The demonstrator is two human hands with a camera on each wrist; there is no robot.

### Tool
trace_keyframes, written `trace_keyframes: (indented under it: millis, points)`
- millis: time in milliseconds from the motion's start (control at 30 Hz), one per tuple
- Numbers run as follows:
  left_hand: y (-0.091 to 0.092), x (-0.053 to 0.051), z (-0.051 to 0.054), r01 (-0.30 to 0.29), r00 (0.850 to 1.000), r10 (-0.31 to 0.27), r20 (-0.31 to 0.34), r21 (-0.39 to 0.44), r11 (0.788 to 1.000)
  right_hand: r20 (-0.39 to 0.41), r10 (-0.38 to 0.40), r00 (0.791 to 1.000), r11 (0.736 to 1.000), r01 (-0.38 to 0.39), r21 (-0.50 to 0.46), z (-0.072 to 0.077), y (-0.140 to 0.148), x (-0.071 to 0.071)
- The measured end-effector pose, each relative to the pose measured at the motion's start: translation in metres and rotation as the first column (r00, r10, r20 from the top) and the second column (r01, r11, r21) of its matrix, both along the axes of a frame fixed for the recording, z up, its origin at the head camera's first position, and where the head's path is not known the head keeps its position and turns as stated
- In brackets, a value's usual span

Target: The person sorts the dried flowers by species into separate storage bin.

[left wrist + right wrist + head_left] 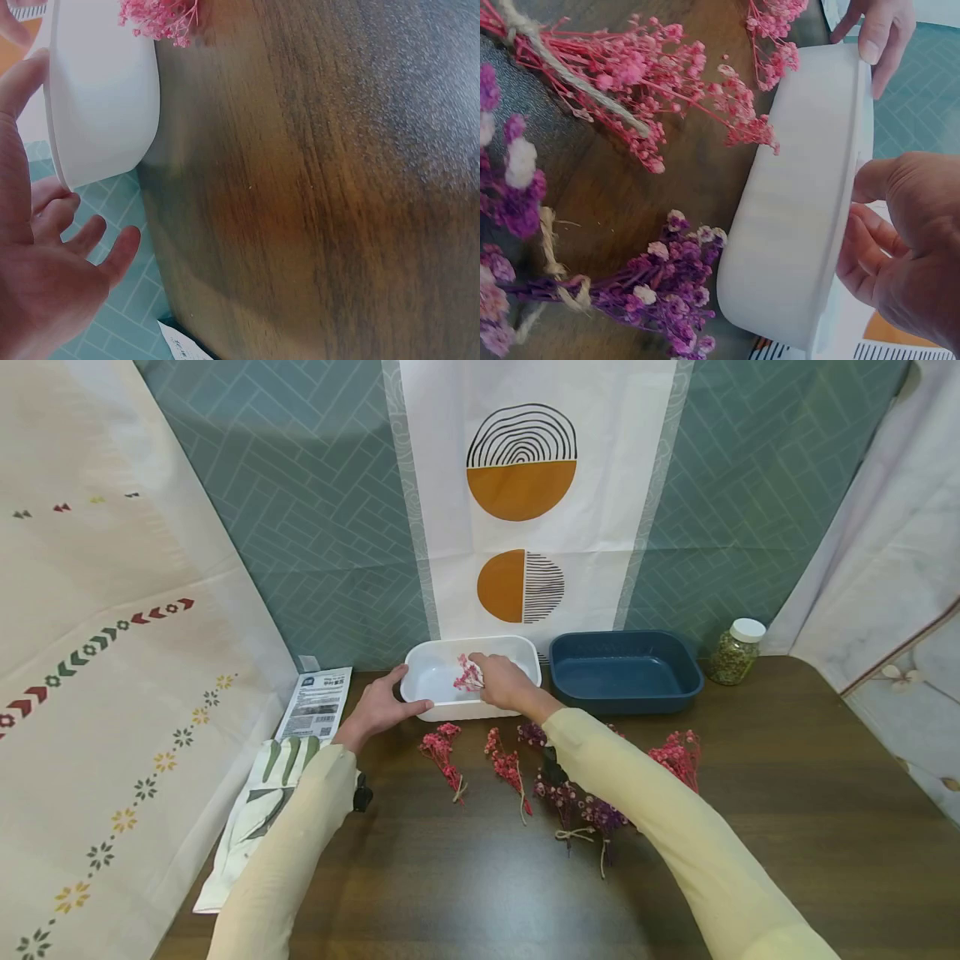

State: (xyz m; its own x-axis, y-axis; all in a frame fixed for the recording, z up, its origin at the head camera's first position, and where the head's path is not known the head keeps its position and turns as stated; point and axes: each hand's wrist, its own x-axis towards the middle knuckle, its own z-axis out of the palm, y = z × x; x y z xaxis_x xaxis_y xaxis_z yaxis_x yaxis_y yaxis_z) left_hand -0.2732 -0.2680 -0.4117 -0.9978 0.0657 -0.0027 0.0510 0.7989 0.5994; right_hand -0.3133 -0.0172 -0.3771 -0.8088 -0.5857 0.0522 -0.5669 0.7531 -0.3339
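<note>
In the head view a white tray point(442, 710) stands near the back of the table. The left hand point(379, 703) holds its left end, thumb on the front rim and fingers at the far side; the left wrist view shows this hand point(52, 247) at the tray's edge point(105, 97). Over the tray's inside, the right hand point(504, 682) pinches a small pink flower bunch point(467, 673). In the right wrist view the tray wall point(795, 195) hides the flowers, and the right hand's point(915, 240) fingers are curled behind the rim.
A blue tray point(626, 703) stands right of the white one, beside a lidded jar point(735, 653). Pink bunches point(442, 752) and purple bunches point(558, 793) tied with twine lie in front. Gloves point(258, 802) and a printed packet point(315, 702) lie at left.
</note>
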Motion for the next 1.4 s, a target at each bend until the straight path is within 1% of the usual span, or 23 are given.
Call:
trace_keyframes:
  millis: [100, 200, 300, 433, 500, 533, 633, 733, 800, 900, 967, 1067, 1133, 1300, 1400]
  points:
    - [-0.001, 0.0, -0.001, 0.012, 1.0, -0.012, -0.009, 0.005, 1.0, -0.018, -0.011, 1.0, 1.0, 0.012, 0.008, -0.002, -0.001, 0.002]
    - [-0.001, -0.001, -0.002, 0.015, 1.0, -0.015, -0.014, 0.01, 1.0, -0.054, -0.036, 0.998, 0.999, 0.035, -0.013, -0.002, -0.001, 0.006]
    - [-0.001, -0.001, -0.003, 0.017, 1.0, -0.017, -0.014, 0.012, 1.0, -0.084, -0.049, 0.995, 0.997, 0.043, -0.071, -0.001, -0.001, 0.012]
    - [-0.002, -0.001, -0.002, 0.017, 1.0, -0.017, -0.022, 0.018, 1.0, -0.101, -0.029, 0.995, 0.987, 0.013, -0.159, 0.001, -0.001, 0.027]
    - [-0.002, -0.001, -0.001, 0.018, 0.999, -0.017, -0.029, 0.017, 1.0, -0.088, -0.002, 0.996, 0.981, -0.015, -0.196, 0.001, -0.001, 0.037]
    - [-0.002, -0.001, -0.001, 0.016, 0.999, -0.016, -0.029, 0.015, 1.0, -0.069, 0.015, 0.998, 0.976, -0.029, -0.215, 0.0, -0.001, 0.042]
    - [-0.002, -0.001, -0.002, 0.02, 0.999, -0.02, -0.03, 0.006, 1.0, 0.013, 0.073, 0.997, 0.963, -0.067, -0.26, -0.001, -0.001, 0.06]
    - [-0.002, 0.0, -0.002, 0.021, 0.999, -0.021, -0.035, 0.002, 1.0, 0.099, 0.127, 0.987, 0.954, -0.094, -0.284, -0.005, -0.001, 0.078]
    - [-0.002, 0.001, -0.002, 0.026, 0.999, -0.025, -0.044, 0.003, 1.0, 0.126, 0.15, 0.981, 0.953, -0.11, -0.281, -0.008, -0.002, 0.089]
    - [-0.001, 0.002, -0.002, 0.025, 0.999, -0.025, -0.048, 0.005, 1.0, 0.134, 0.163, 0.978, 0.955, -0.122, -0.272, -0.014, -0.004, 0.103]
    - [-0.001, 0.002, -0.001, 0.024, 0.999, -0.024, -0.042, 0.005, 1.0, 0.14, 0.157, 0.978, 0.958, -0.116, -0.264, -0.018, -0.006, 0.111]
    - [-0.001, 0.002, -0.001, 0.022, 0.999, -0.022, -0.034, 0.004, 1.0, 0.164, 0.128, 0.978, 0.964, -0.084, -0.254, -0.026, -0.008, 0.12]
    - [-0.001, 0.002, -0.001, 0.023, 0.999, -0.023, -0.032, 0.002, 1.0, 0.166, 0.102, 0.981, 0.97, -0.061, -0.236, -0.031, -0.01, 0.124]
    - [0.0, 0.002, -0.001, 0.026, 0.999, -0.026, -0.035, 0.001, 1.0, 0.136, 0.027, 0.99, 0.984, -0.003, -0.177, -0.042, -0.015, 0.13]
    - [0.0, 0.002, -0.001, 0.019, 0.999, -0.019, -0.032, 0.002, 1.0, 0.132, -0.006, 0.991, 0.986, 0.028, -0.162, -0.046, -0.019, 0.131]
